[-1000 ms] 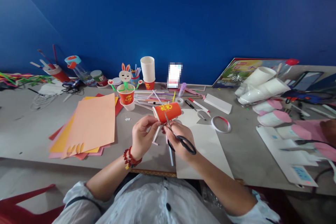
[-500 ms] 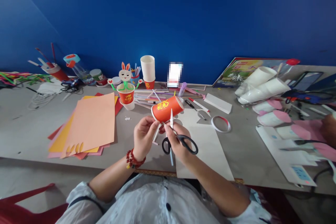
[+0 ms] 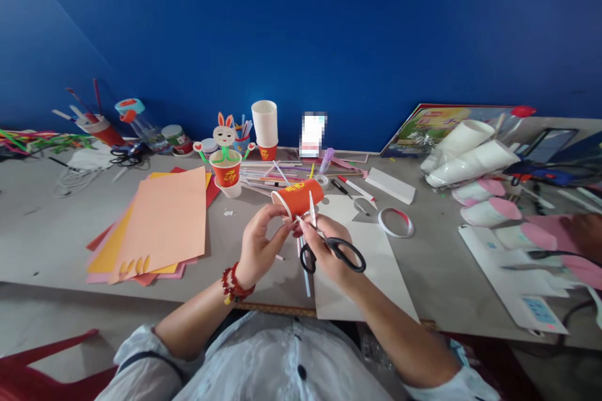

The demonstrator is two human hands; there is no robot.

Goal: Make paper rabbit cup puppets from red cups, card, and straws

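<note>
A red paper cup [image 3: 301,197] with yellow lettering lies sideways between my hands, its rim toward the left. My left hand [image 3: 264,237] grips it near the rim, thumb and fingers pressed together. Black-handled scissors [image 3: 345,254] rest in my right hand [image 3: 329,244], blades apart and pointing up in front of the cup. The right fingertips also pinch a small white piece at the cup's side; its shape is too small to tell. Straws [image 3: 306,276] lie below the hands beside a white sheet [image 3: 371,263].
Coloured paper sheets [image 3: 172,219] are stacked at left. A rabbit-decorated cup [image 3: 226,170] and stacked white cups [image 3: 264,124] stand behind. A tape roll [image 3: 396,222] lies right of centre. Farther right are bagged cups [image 3: 475,160], a power strip [image 3: 538,313] and another person's hand [image 3: 586,232].
The cup has tilted, so its lettering now faces more upward. My right hand and the scissors have shifted slightly right. The other person's hand has moved a little left.
</note>
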